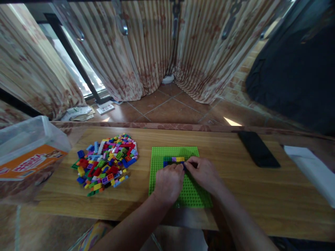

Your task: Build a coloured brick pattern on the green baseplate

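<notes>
A green studded baseplate [192, 190] lies on the table, and a short structure of toy bricks is built on its upper part. Along the structure's far side run a dark green brick [167, 158], a light purple brick [174, 159] and a yellow brick [180, 159]; dark blue bricks [165, 163] are on its near side. My left hand [169, 181] is closed over the near side, its fingertips pressed down there and hiding what is under them. From the right, my right hand [204, 172] pinches at the end of the dark blue row, touching a blue brick.
A heap of mixed toy bricks [104, 164] spreads over the table's left side. Left of it stands a clear plastic tub [47, 130] with an orange label. A black phone-like slab [258, 148] and a white sheet [309, 167] lie at the right.
</notes>
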Tool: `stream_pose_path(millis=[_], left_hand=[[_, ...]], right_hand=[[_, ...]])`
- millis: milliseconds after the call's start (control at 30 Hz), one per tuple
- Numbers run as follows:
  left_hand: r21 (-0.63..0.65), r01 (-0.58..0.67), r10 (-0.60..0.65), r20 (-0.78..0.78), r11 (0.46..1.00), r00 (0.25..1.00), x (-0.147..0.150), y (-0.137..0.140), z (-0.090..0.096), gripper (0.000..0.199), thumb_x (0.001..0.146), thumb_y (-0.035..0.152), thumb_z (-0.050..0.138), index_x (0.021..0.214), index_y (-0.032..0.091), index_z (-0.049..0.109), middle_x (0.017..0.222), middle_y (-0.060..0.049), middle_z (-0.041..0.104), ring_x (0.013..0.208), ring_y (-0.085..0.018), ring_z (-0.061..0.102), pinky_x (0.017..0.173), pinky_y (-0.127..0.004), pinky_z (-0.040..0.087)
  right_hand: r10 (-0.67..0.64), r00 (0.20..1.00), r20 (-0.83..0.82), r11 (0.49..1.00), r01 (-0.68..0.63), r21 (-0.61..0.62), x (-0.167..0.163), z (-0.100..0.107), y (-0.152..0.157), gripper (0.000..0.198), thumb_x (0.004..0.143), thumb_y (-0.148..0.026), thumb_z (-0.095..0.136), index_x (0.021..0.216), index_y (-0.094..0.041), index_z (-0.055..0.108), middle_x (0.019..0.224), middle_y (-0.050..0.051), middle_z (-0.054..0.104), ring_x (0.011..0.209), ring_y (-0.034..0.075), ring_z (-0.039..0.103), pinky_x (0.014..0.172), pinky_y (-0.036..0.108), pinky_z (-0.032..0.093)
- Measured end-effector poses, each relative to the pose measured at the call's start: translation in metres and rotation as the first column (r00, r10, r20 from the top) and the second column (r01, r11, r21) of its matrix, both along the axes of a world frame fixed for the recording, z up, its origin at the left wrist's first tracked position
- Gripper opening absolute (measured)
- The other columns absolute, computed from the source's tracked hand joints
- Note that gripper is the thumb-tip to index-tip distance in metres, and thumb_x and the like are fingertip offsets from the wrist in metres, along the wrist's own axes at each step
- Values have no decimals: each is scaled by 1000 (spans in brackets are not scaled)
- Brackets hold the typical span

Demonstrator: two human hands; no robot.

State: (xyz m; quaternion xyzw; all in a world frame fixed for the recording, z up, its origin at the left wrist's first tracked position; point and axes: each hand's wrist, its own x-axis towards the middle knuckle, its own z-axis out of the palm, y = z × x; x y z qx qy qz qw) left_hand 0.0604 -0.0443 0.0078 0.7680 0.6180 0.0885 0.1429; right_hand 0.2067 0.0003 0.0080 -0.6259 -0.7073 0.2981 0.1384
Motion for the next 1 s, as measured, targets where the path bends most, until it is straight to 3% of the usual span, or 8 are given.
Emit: stream_pose_path(millis=[167, 367, 800, 1000], left_hand=[[28, 5, -5, -28, 1000, 1000, 2, -2, -2, 26, 98, 23, 40, 103, 19, 66, 91, -4, 73, 82, -21, 70, 66, -31, 52], [52, -7, 8, -21, 999, 1000, 3, -5, -7, 27, 98, 23, 41, 105, 19, 66, 91, -5, 74, 82, -20, 70, 67, -31, 52], [-52, -55, 58, 52, 997, 997, 4, 2, -1, 27, 97, 22, 40, 104, 20, 66, 98, -5, 75, 87, -20, 71, 70, -31, 53], [-26, -93, 95, 109, 995, 989, 3, 0, -7, 27, 97, 26, 43, 109, 22, 66, 101, -4, 75, 90, -20, 71, 74, -30, 53]], right_hand=[[40, 998, -48, 999, -41, -9, 3, -2, 1, 21, 85, -36, 55, 80, -22, 71, 77, 2, 74, 73, 18, 66, 65, 29, 43], [1, 997, -77, 1000, -2, -24, 1, -1, 2, 18, 84, -33, 58, 76, -23, 71, 76, 2, 74, 73, 19, 66, 65, 30, 43], [-19, 999, 39, 1000, 19, 3, -4, -3, 4, 20, 84, -32, 57, 70, -23, 68, 71, 2, 72, 69, 17, 63, 61, 28, 40], [-2, 1000, -15, 1000, 2, -12, 0, -2, 4, 22, 85, -37, 56, 73, -24, 69, 74, 2, 73, 71, 18, 64, 64, 29, 41]])
